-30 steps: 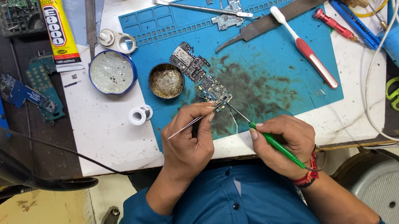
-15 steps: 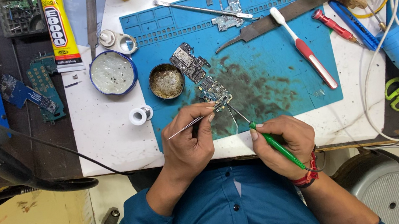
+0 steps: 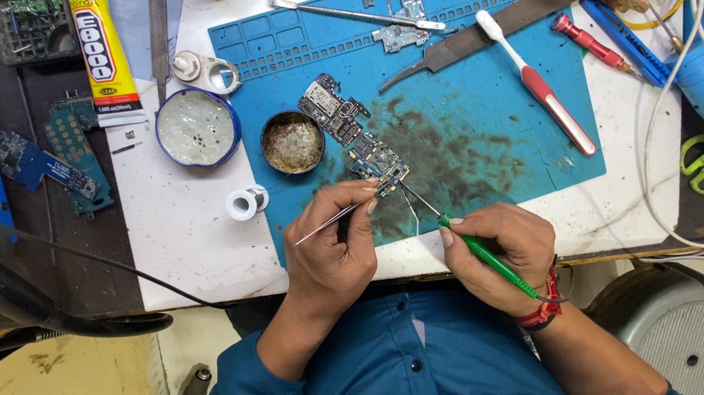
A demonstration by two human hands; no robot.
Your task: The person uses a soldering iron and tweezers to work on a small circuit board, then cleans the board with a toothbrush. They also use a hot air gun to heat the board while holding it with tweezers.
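We see the narrow circuit board [image 3: 356, 137] lying aslant on the blue mat [image 3: 495, 134], its lower end toward the worktop's [image 3: 187, 246] near edge. Our left hand [image 3: 338, 253] is closed around a pair of thin metal tweezers [image 3: 328, 223], the fingertips touching the board's lower end while the tweezer tips stick out to the left. Our right hand [image 3: 495, 244] grips a green-handled probe [image 3: 482, 252] like a pen, its fine metal tip reaching up to the same end of the board. Just left of the board sits a small round tin of dark paste [image 3: 291, 142], and further left, off the mat, a larger blue-rimmed tin [image 3: 197, 127] and a small white spool [image 3: 243, 204]. To the right on the mat lies a red and white toothbrush [image 3: 540, 87], and along the mat's far edge a long metal spudger [image 3: 358, 13]. A yellow glue tube [image 3: 101, 51] lies near the worktop's far left corner.
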